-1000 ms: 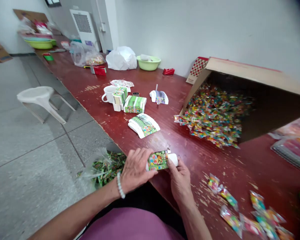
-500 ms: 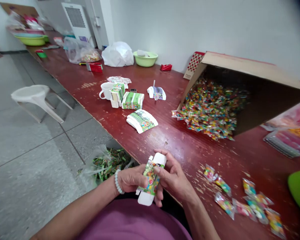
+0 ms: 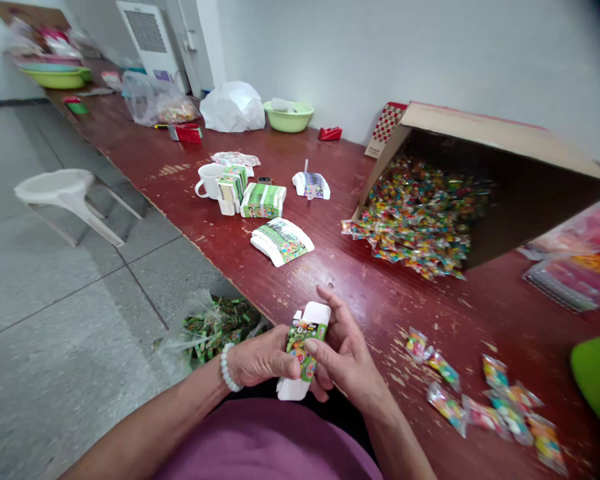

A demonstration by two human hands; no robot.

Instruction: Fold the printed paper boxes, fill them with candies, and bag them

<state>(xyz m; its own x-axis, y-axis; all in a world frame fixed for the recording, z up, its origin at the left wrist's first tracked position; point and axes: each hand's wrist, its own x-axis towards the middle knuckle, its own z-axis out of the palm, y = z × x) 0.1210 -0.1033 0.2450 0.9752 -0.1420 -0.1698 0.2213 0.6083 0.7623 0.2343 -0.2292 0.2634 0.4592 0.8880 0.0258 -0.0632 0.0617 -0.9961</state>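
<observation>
Between my hands, over the table's front edge, is a small green printed candy box (image 3: 307, 331) with white end flaps sticking out at top and bottom. My left hand (image 3: 265, 359), a beaded bracelet at its wrist, grips the box from the left with the thumb across its front. My right hand (image 3: 347, 360) holds the right side, thumb on the printed face and some fingers behind. Farther up the table lies a fanned stack of flat green cartons (image 3: 283, 241). To the right of my hands are several wrapped candies (image 3: 445, 407).
A tipped cardboard box (image 3: 480, 120) spills wrapped candies at the right. Bundled green cartons (image 3: 263, 201) stand beside a white mug (image 3: 209, 181). Below the table edge is a plastic bag of green packets (image 3: 217, 330). A white stool (image 3: 60, 187) stands on the floor at left.
The box has turned from lying crosswise to nearly upright and come closer to my body, its lower flap now showing. My left hand has shifted from over its end to its side.
</observation>
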